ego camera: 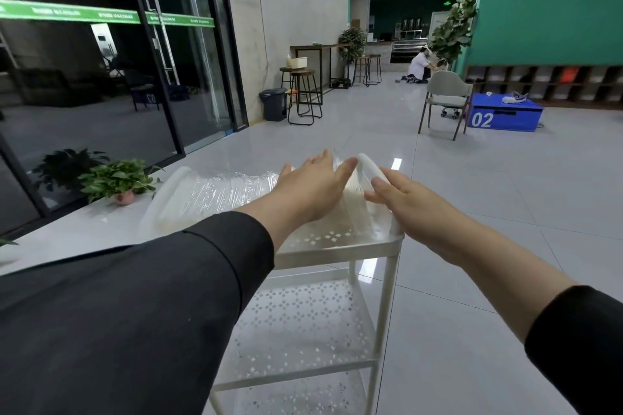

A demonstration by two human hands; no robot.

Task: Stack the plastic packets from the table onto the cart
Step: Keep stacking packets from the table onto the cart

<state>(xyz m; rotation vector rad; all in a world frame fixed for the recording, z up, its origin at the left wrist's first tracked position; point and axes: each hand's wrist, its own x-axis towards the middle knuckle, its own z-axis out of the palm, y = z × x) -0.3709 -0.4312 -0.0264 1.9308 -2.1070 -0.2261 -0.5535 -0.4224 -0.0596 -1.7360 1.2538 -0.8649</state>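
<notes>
Left hand point(312, 192): spread wide, fingers straight, palm down on the clear plastic packets point(222, 194) heaped on the cart's top shelf point(337, 239).
Right hand point(413, 202): also flat and wide, fingertips against the right end of the heap, just below the white cart handle point(371, 167); gripping nothing.
Packets: under and to the left of the left palm, bulging past the shelf's far left edge (crinkly film, likely slippery).
Step in hand: settling and squaring the stack, judged from both palms pressing.
Doing it well: press down evenly with the left, nudge inward with the right, sweep the overhang back over the perforated shelf before letting go.
Risk: a sideways slide off the left edge if pushed too hard from the right.
Lower shelves point(303, 320): below both wrists, bare perforated metal.
Table: not in view.
</notes>
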